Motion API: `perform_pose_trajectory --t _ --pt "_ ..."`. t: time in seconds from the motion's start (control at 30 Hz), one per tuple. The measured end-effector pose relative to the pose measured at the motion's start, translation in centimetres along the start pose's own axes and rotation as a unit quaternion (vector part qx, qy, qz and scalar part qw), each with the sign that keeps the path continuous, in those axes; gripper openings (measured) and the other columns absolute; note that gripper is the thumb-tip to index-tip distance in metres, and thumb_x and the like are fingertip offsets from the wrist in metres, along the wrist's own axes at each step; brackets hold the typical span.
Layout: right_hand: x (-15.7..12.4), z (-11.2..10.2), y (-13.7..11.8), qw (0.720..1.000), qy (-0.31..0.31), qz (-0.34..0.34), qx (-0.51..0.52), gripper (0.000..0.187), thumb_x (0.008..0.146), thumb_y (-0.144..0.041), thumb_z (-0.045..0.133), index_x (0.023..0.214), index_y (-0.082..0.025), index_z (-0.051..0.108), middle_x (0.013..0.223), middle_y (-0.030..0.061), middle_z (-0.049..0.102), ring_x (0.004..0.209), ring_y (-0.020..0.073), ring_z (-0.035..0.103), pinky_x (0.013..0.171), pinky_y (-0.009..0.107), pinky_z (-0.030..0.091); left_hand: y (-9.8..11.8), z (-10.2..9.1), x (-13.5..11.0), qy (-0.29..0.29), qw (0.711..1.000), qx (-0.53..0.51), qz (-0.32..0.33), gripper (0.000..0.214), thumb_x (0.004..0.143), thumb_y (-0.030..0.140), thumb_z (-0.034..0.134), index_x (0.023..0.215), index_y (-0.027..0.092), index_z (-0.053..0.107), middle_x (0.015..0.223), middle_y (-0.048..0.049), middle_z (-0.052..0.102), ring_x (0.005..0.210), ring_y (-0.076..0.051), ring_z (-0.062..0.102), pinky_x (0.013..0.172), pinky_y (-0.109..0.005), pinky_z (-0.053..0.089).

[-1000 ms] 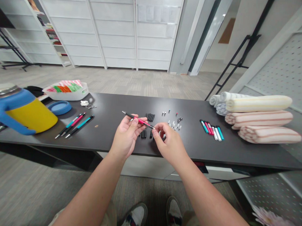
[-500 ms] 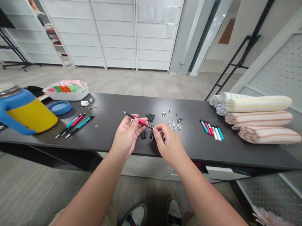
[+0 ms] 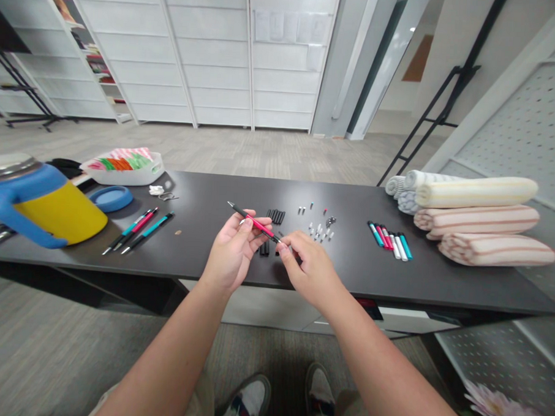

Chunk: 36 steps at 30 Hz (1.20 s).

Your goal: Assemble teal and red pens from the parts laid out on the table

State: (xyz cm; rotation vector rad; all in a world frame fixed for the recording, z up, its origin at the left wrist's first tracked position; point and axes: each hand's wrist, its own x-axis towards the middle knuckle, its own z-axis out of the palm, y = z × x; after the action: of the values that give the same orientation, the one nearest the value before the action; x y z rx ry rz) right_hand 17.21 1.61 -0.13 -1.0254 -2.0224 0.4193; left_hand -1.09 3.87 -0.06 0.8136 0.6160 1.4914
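Note:
My left hand (image 3: 232, 250) grips a pink and black pen (image 3: 253, 221) around its middle, holding it tilted above the black table (image 3: 204, 198). My right hand (image 3: 308, 264) pinches the pen's near end between thumb and fingers. Under and just behind my hands lie several short black pen parts (image 3: 274, 216). A scatter of small white and grey pen pieces (image 3: 320, 229) sits to the right of them.
Three assembled pens (image 3: 139, 224) lie at the left, near a blue lid (image 3: 109, 197), a yellow and blue jug (image 3: 38, 205) and a white tray of coloured items (image 3: 123, 163). Pen barrels (image 3: 389, 237) and rolled towels (image 3: 474, 216) occupy the right side.
My right hand slid slightly left and toward me along the pen's end. The pen's angle steepened a little; my left hand stayed in place.

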Motion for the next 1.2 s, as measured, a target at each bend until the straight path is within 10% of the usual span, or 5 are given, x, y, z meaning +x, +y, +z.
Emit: perform_pose_trajectory --t 0.57,1.2 --pt "-0.6 0.2 0.1 0.994 -0.076 -0.084 -0.003 0.013 0.108 -0.030 0.058 0.099 -0.022 0.063 0.097 0.0058 0.069 0.091 0.0216 0.060 0.083 0.035 0.046 1.0 0.0 -0.7 -0.104 0.991 -0.022 -0.086 0.022 0.095 0.026 0.075 0.113 0.017 0.066 0.082 -0.0013 0.065 0.077 -0.014 0.065 0.079 -0.029 0.057" --pt "-0.4 -0.4 -0.4 0.996 -0.047 -0.060 0.054 0.012 0.102 -0.030 0.066 0.110 -0.021 0.068 0.097 0.0055 0.069 0.086 0.0194 0.063 0.079 0.033 0.050 1.8 -0.4 -0.4 -0.053 0.998 0.012 -0.013 0.029 0.089 0.031 0.080 0.111 0.019 0.066 0.090 -0.0039 0.073 0.085 -0.018 0.071 0.089 -0.035 0.058"
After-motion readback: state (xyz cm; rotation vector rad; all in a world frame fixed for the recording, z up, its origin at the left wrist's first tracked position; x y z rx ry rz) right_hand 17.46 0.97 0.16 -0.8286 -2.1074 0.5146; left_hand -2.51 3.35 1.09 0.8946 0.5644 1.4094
